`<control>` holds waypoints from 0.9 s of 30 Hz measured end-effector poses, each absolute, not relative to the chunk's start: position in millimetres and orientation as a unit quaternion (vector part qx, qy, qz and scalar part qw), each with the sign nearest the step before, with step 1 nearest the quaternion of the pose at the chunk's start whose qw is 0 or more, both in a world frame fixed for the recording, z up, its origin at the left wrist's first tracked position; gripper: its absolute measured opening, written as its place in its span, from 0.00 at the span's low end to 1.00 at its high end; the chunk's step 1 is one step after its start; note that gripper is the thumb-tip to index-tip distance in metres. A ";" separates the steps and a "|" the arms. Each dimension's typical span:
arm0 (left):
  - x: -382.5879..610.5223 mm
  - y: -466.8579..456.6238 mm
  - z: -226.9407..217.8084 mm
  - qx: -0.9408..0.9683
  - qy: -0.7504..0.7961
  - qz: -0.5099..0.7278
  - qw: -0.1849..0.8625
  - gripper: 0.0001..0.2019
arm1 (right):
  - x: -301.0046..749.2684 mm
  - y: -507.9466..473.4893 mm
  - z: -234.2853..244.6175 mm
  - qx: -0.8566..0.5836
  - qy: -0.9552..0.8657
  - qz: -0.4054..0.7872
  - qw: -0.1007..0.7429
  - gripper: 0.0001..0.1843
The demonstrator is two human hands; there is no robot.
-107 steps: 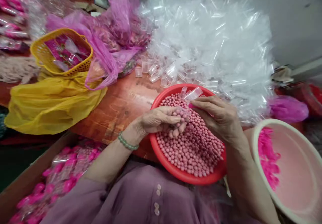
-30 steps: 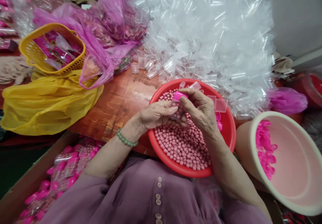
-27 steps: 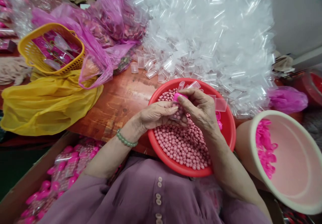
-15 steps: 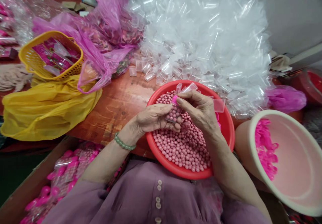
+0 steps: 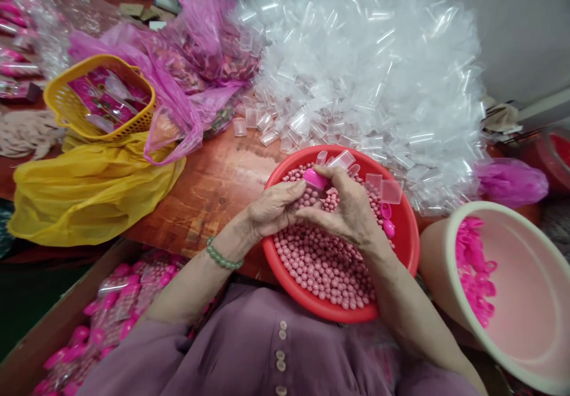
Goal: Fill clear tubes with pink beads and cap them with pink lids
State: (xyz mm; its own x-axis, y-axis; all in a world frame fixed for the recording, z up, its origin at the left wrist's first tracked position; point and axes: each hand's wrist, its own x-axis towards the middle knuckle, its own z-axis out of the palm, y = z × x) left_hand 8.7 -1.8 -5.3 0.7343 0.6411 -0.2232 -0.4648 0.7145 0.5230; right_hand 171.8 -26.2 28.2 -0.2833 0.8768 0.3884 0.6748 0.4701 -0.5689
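A small clear plastic container (image 5: pixel 308 196) full of pink balls is tilted above a red basin. On its upper end sits a bright pink cap (image 5: pixel 314 178). My left hand (image 5: pixel 272 207) is closed round the container from the left, the thumb along its side. My right hand (image 5: pixel 351 209) has its fingertips at the cap and its thumb reaching across below the container, near my left fingers. Beneath both hands, the red basin (image 5: pixel 410 253) holds loose pink balls (image 5: pixel 320 271). Clear empty containers (image 5: pixel 392 192) and pink caps (image 5: pixel 389 228) lie at its far right side.
Behind the basin rises a large heap of clear containers (image 5: pixel 365 63). A pale tub (image 5: pixel 529 301) with pink caps stands right. To the left are a yellow basket (image 5: pixel 71 111), a yellow bag (image 5: pixel 93 188) and a pink bag (image 5: pixel 205 10). A box of filled containers (image 5: pixel 120 301) is lower left.
My right hand has turned and spread its thumb below the container, its fingertips still at the cap. More of the pink cap shows. The view has shifted slightly.
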 end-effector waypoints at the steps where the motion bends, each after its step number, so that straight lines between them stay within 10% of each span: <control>1: 9.2 -1.2 -5.5 0.218 0.207 0.308 0.902 0.11 | 171.9 -26.6 28.6 -0.479 -0.807 0.126 0.322 0.37; 27: 10.6 -3.1 0.2 0.253 0.173 0.344 0.888 0.16 | 157.0 -29.5 14.8 -0.453 -0.824 -0.039 0.338 0.37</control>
State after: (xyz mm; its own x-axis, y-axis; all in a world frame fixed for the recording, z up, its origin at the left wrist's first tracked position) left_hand 10.6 -3.1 0.2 0.7039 0.6976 -0.1341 -0.5225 0.6363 0.5675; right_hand 157.0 -29.5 14.8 -0.3606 0.7205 0.5924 0.7731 0.5862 -0.2423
